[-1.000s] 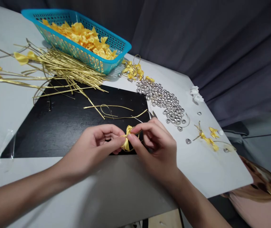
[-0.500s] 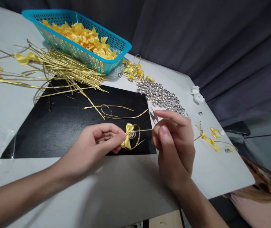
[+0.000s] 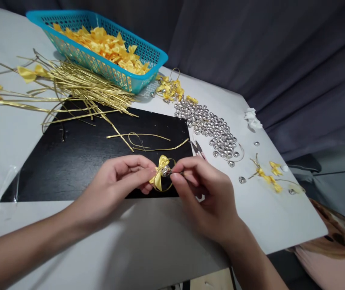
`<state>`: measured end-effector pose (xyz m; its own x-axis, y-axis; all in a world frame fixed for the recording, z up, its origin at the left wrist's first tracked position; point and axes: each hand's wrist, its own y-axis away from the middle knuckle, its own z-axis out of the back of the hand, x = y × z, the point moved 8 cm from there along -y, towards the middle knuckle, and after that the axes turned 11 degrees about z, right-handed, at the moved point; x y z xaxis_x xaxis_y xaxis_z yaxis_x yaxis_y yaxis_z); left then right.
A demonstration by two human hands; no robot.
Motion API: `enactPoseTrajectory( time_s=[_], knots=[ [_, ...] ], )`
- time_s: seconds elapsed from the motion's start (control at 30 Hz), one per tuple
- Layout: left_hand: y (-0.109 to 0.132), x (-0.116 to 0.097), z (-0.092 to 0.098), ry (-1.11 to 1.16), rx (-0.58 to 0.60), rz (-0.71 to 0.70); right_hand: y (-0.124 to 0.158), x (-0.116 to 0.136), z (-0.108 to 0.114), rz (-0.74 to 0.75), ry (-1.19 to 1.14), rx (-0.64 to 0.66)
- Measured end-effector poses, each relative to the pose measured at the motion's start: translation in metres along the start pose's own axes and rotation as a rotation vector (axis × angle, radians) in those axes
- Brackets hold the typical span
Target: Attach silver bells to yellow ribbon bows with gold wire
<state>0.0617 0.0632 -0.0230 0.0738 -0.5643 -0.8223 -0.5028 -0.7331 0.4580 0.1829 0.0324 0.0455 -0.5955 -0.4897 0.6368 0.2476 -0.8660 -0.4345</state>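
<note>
A small yellow ribbon bow [image 3: 161, 175] with a silver bead at its middle and a looped gold wire is held over the near edge of the black mat [image 3: 78, 161]. My left hand [image 3: 121, 181] pinches the bow from the left, fingers closed on it. My right hand [image 3: 204, 193] pinches the gold wire just right of the bead, fingers curled. Both hands meet at the bow.
A blue basket [image 3: 148, 60] of yellow bows stands at the back. Gold wire strips [image 3: 82, 86] lie in a heap left of it, with loose ones on the mat. Silver beads [image 3: 213, 129], small scissors [image 3: 197, 148] and finished bows [image 3: 267, 175] lie to the right on the white table [image 3: 148, 241].
My right hand pulled the wire out to the right, then came back to the bow and now pinches the wire next to the bead. My left hand stayed put.
</note>
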Motion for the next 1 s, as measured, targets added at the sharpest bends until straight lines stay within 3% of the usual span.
enactPoseTrajectory(
  time_s=[0.2, 1.0],
  knots=[
    [-0.001, 0.000, 0.001, 0.030, 0.010, -0.004, 0.000, 0.011, 0.000, 0.160, 0.097, 0.059],
    [-0.001, 0.008, -0.001, 0.101, 0.027, 0.111, 0.008, 0.023, 0.003, 0.238, 0.177, -0.051]
  ],
)
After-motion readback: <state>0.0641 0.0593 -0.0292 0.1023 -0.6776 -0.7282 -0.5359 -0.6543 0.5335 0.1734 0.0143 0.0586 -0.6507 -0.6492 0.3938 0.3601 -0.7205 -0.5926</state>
